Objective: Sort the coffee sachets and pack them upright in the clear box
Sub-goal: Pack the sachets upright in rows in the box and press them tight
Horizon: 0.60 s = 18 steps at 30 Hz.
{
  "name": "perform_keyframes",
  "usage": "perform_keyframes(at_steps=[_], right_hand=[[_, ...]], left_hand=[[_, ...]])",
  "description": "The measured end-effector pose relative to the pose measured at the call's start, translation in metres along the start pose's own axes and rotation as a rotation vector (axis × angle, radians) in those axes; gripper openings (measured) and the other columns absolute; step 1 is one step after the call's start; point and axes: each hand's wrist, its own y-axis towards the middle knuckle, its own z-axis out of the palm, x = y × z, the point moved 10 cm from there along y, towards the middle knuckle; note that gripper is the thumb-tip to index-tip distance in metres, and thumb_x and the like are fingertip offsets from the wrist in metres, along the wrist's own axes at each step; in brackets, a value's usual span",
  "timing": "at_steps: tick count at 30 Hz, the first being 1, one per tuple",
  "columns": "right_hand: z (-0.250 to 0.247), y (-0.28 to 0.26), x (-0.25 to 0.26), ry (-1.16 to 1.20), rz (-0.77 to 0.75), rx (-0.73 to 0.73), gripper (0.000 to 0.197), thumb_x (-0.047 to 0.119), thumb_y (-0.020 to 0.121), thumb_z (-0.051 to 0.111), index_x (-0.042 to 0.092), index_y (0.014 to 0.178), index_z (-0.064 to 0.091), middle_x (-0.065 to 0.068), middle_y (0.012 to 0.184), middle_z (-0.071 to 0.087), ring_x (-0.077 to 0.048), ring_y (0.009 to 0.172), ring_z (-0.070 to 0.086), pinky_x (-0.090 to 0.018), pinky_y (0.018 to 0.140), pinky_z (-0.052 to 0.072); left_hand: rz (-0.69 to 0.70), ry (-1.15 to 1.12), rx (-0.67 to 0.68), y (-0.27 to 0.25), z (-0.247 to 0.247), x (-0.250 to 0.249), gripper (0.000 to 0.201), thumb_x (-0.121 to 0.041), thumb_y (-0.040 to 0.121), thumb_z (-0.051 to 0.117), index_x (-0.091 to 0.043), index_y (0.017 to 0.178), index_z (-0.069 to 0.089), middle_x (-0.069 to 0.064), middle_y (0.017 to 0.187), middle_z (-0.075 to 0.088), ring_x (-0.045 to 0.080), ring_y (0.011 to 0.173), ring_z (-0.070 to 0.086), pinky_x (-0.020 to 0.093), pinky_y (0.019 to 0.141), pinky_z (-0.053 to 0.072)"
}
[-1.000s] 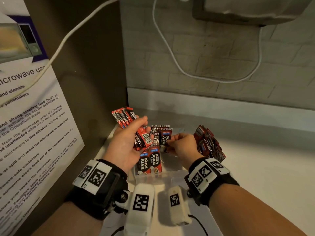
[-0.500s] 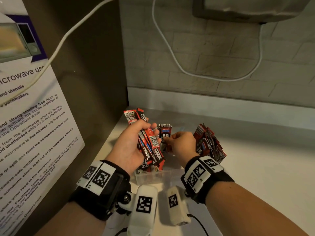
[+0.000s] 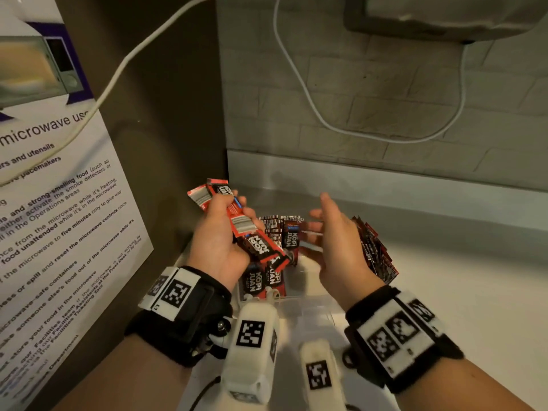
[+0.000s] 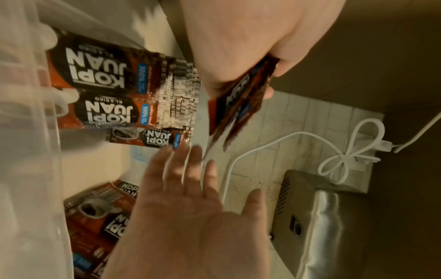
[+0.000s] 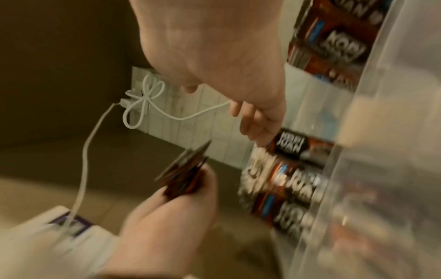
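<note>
1. Left hand (image 3: 219, 241) grips a sachet bundle (image 3: 252, 235) tilted over the clear box (image 3: 311, 310), likely squaring it for insertion.
2. Right hand (image 3: 335, 247) empty, fingers spread, beside it.
3. Packed sachets (image 3: 292, 235) stand upright inside; loose pile (image 3: 375, 250) just beside the box, unsorted.

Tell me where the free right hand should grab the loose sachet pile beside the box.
Best guess: pinch the upper ends of the loose sachet pile, coming from above with the right hand. The sachets lean on edge with tops fanned upward beside the clear box, so those ends are exposed.
</note>
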Motion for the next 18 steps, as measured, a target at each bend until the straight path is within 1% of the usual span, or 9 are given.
perform_keyframes(at_steps=[2, 3, 5, 6, 9, 12, 13, 16, 18], right_hand=[[0.024, -0.022, -0.005, 0.150, 0.138, 0.140, 0.046, 0.055, 0.093, 0.044, 0.014, 0.112, 0.054, -0.008, 0.100, 0.065, -0.024, 0.091, 0.065, -0.044, 0.082, 0.054], [0.034, -0.028, -0.005, 0.206, 0.156, 0.182, 0.046, 0.056, 0.093, 0.043, 0.016, 0.114, 0.053, -0.009, 0.103, 0.065, -0.025, 0.091, 0.067, -0.045, 0.079, 0.055], [0.049, -0.035, -0.003, 0.263, 0.125, 0.219, 0.043, 0.054, 0.094, 0.044, 0.017, 0.116, 0.050, -0.009, 0.103, 0.066, -0.022, 0.087, 0.069, -0.040, 0.070, 0.056], [0.053, -0.035, -0.002, 0.260, 0.092, 0.211, 0.041, 0.052, 0.094, 0.044, 0.018, 0.116, 0.050, -0.008, 0.101, 0.066, -0.021, 0.088, 0.069, -0.038, 0.071, 0.056], [0.058, -0.034, 0.005, 0.189, 0.004, 0.195, 0.031, 0.048, 0.096, 0.044, 0.021, 0.108, 0.052, -0.003, 0.103, 0.065, -0.019, 0.097, 0.066, -0.040, 0.089, 0.053], [0.063, -0.033, 0.008, 0.079, -0.060, 0.233, 0.029, 0.044, 0.095, 0.047, 0.019, 0.108, 0.053, -0.006, 0.106, 0.066, -0.018, 0.100, 0.065, -0.040, 0.094, 0.051], [0.065, -0.033, 0.008, 0.047, -0.075, 0.257, 0.029, 0.042, 0.095, 0.050, 0.017, 0.108, 0.053, -0.008, 0.108, 0.066, -0.019, 0.102, 0.065, -0.042, 0.096, 0.050], [0.068, -0.032, 0.006, -0.055, -0.103, 0.353, 0.030, 0.036, 0.093, 0.055, 0.013, 0.113, 0.054, -0.008, 0.110, 0.067, -0.020, 0.104, 0.065, -0.042, 0.095, 0.051], [0.068, -0.032, 0.009, -0.119, -0.144, 0.410, 0.030, 0.032, 0.092, 0.058, 0.012, 0.114, 0.056, -0.007, 0.107, 0.069, -0.021, 0.100, 0.067, -0.038, 0.089, 0.055]], left_hand=[[0.071, -0.037, -0.030, 0.000, 0.002, -0.005, 0.002, -0.018, 0.091, 0.060, -0.015, 0.091, 0.059, -0.002, 0.073, 0.061, 0.008, 0.052, 0.056, 0.023, 0.051, 0.047], [0.097, -0.038, -0.040, 0.000, 0.004, -0.004, 0.003, -0.018, 0.091, 0.061, -0.015, 0.092, 0.060, -0.002, 0.073, 0.062, 0.009, 0.054, 0.058, 0.024, 0.053, 0.049], [0.114, -0.005, -0.043, -0.005, 0.009, 0.003, 0.006, -0.019, 0.090, 0.062, -0.015, 0.093, 0.060, -0.003, 0.075, 0.063, 0.009, 0.059, 0.062, 0.026, 0.057, 0.052], [0.111, 0.017, -0.020, -0.008, 0.014, 0.007, 0.004, -0.019, 0.091, 0.061, -0.015, 0.091, 0.060, -0.003, 0.074, 0.064, 0.009, 0.059, 0.063, 0.026, 0.057, 0.052], [0.062, 0.140, 0.097, -0.016, 0.026, 0.024, 0.010, -0.020, 0.093, 0.059, -0.011, 0.087, 0.060, 0.000, 0.070, 0.066, 0.013, 0.062, 0.067, 0.026, 0.057, 0.056], [0.005, 0.282, 0.209, -0.018, 0.031, 0.032, 0.019, -0.026, 0.091, 0.061, -0.012, 0.103, 0.064, 0.007, 0.091, 0.069, 0.020, 0.085, 0.070, 0.033, 0.072, 0.059], [0.004, 0.318, 0.220, -0.017, 0.030, 0.031, 0.018, -0.028, 0.092, 0.061, -0.013, 0.101, 0.065, 0.006, 0.091, 0.070, 0.019, 0.085, 0.070, 0.033, 0.072, 0.058], [0.012, 0.356, 0.197, -0.012, 0.023, 0.023, 0.013, -0.030, 0.090, 0.062, -0.019, 0.088, 0.069, 0.001, 0.080, 0.071, 0.014, 0.073, 0.071, 0.028, 0.059, 0.055], [0.004, 0.345, 0.171, -0.011, 0.020, 0.020, 0.021, -0.034, 0.088, 0.065, -0.016, 0.096, 0.070, 0.004, 0.083, 0.072, 0.017, 0.072, 0.072, 0.028, 0.055, 0.055]])
